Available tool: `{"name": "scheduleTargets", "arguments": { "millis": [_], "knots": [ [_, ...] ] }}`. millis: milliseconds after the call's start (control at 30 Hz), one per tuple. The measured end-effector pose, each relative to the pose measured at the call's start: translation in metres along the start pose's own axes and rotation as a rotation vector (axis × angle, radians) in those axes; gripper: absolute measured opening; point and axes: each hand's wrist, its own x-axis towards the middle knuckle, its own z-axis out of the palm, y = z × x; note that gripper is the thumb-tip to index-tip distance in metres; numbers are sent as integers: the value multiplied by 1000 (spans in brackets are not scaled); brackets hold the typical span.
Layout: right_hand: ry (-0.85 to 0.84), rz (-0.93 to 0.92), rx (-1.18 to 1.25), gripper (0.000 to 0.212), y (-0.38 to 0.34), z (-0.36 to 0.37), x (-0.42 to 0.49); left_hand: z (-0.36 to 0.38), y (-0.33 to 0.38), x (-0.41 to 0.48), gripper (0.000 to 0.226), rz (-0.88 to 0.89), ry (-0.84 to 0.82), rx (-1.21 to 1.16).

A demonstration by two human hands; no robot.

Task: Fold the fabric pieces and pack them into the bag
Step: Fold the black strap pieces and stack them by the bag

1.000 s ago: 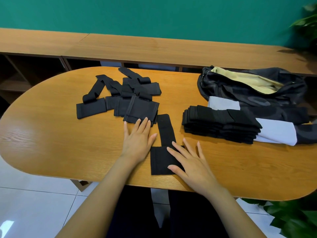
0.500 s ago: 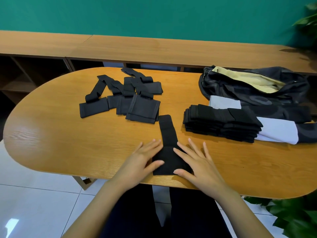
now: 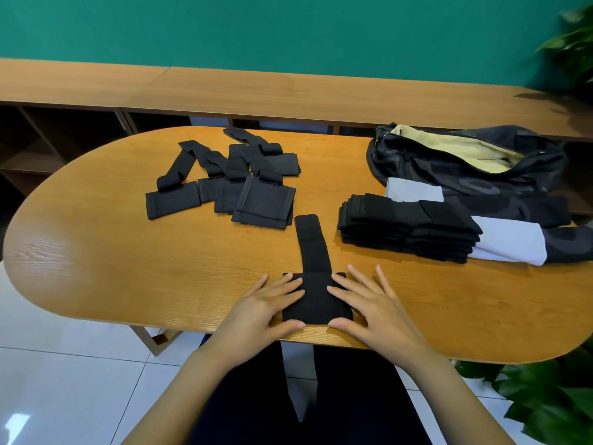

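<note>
Both my hands are flat on a black piece (image 3: pixel 316 295) at the near edge of the table (image 3: pixel 128 268). My left hand (image 3: pixel 266 305) is on its left side and my right hand (image 3: pixel 369 303) on its right, fingers straight and spread, just pressing, not gripping anything. The wide part is between my palms and its narrow strap runs away from me toward mid-table. Just right of the strap is the stack (image 3: pixel 407 231) of folded ones, neat, touching the bag (image 3: pixel 465 175) behind it. The bag's slumped at the far right, mouth open, pale yellow lining showing; can't tell what's deeper in. The loose pile (image 3: pixel 231 184) sits far left, well apart from the stack.
</note>
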Motion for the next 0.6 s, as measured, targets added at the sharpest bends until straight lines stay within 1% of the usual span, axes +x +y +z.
{"name": "scheduleTargets", "arguments": {
  "millis": [100, 233, 367, 467, 533, 600],
  "knots": [
    [10, -25, 1, 90, 2, 2, -1, -1, 1, 0, 72, 2, 8, -17],
    [44, -27, 25, 84, 2, 2, -3, 1, 1, 0, 78, 5, 45, -57],
    [93, -19, 93, 84, 1, 3, -2, 2, -3, -3, 81, 15, 80, -84],
    [152, -18, 166, 84, 1, 7, -1, 4, -7, -8, 74, 32, 113, -97],
    [171, -23, 182, 83, 2, 9, -1, 5, -10, -10, 67, 55, 158, -99],
    [192, -41, 188, 79, 3, 9, -1, 5, -12, -12, 65, 73, 214, -98]
  ]
}}
